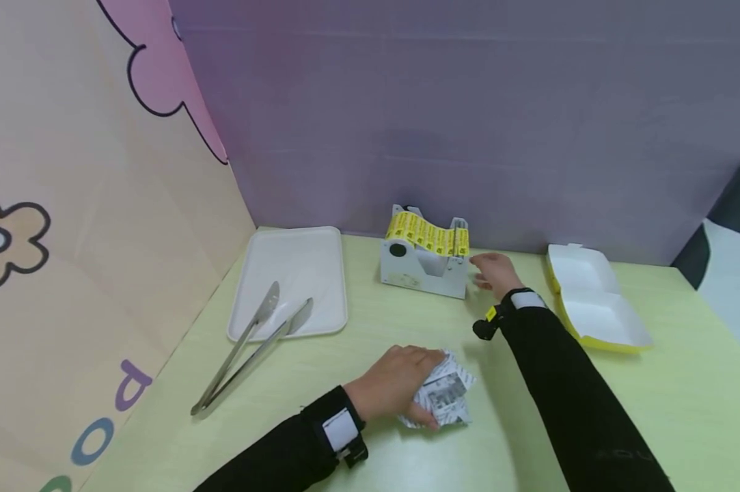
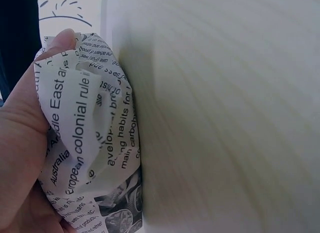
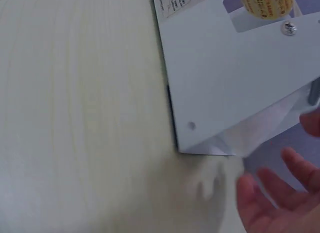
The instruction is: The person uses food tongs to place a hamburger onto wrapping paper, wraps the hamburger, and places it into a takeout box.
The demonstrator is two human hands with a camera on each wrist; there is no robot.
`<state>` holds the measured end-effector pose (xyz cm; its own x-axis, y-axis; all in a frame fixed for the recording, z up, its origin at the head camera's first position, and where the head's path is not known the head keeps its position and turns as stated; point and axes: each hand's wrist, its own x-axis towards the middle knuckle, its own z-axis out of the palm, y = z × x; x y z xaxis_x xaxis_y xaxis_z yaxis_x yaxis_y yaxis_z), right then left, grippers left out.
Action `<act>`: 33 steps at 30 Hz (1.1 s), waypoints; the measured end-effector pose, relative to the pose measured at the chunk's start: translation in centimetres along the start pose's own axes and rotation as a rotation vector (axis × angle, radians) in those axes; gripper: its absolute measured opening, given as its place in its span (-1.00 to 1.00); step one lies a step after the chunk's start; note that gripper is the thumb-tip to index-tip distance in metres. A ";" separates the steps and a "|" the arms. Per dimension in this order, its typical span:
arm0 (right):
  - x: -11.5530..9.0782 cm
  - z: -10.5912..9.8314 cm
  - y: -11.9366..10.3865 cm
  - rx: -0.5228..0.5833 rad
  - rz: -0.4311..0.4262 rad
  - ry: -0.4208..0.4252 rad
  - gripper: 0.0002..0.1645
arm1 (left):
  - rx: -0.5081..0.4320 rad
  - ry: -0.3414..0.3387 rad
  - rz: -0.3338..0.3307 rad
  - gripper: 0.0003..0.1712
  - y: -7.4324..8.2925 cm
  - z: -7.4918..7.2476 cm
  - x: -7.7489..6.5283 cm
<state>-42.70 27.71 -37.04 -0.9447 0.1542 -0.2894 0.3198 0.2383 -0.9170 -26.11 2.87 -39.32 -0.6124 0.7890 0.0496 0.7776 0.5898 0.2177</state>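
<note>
My left hand [image 1: 400,379] grips a bundle of printed newspaper-style wrapping paper [image 1: 446,393] low on the table, fingers over its top and thumb along the near side. Lettering and a dark photo cover the paper bundle [image 2: 90,128] in the left wrist view; what it wraps is hidden. At the back, a grey label dispenser [image 1: 421,273] carries a strip of yellow labels [image 1: 428,234]. Beside its right end is my right hand [image 1: 497,272]. In the right wrist view the right hand [image 3: 285,193] has its fingers loosely spread, nothing in them, near the dispenser's corner [image 3: 200,138].
Metal tongs [image 1: 247,348] lie partly on a white tray [image 1: 296,256] to the left. An opened takeaway box [image 1: 603,311], white inside and yellow outside, sits on the right. A purple-grey partition [image 1: 468,123] rises behind the table, with a decorated wall [image 1: 111,205] at left.
</note>
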 end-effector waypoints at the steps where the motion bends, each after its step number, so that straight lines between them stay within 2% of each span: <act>1: -0.2 -0.2 -0.3 -0.015 -0.031 0.027 -0.35 | 0.000 0.000 0.001 0.23 0.0 0.0 0.0; 4: -0.8 -0.5 -1.4 -0.031 -0.112 0.089 -0.34 | -0.006 -0.005 -0.003 0.24 0.1 -0.1 -0.1; 7: -1.2 -0.4 -2.5 -0.027 -0.154 0.081 -0.31 | -0.013 -0.011 -0.013 0.24 0.0 -0.1 -0.1; 13: -1.0 -0.4 -3.2 -0.103 -0.101 0.060 -0.29 | -0.012 -0.008 -0.015 0.24 0.1 0.1 -0.1; 19: -0.7 -0.3 -3.3 -0.098 -0.074 0.014 -0.33 | -0.010 -0.012 -0.018 0.24 0.1 0.1 0.0; 26: -0.8 0.1 -3.8 -0.100 -0.040 0.034 -0.40 | -0.005 -0.011 -0.008 0.24 0.1 0.1 0.1; 33: -0.7 0.1 -3.9 -0.104 -0.047 0.044 -0.44 | 0.006 -0.007 -0.005 0.24 0.0 0.2 0.1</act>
<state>-43.30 26.59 -33.31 -0.9555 0.1815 -0.2324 0.2831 0.3445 -0.8951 -26.14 2.93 -39.51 -0.6149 0.7875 0.0415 0.7758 0.5945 0.2116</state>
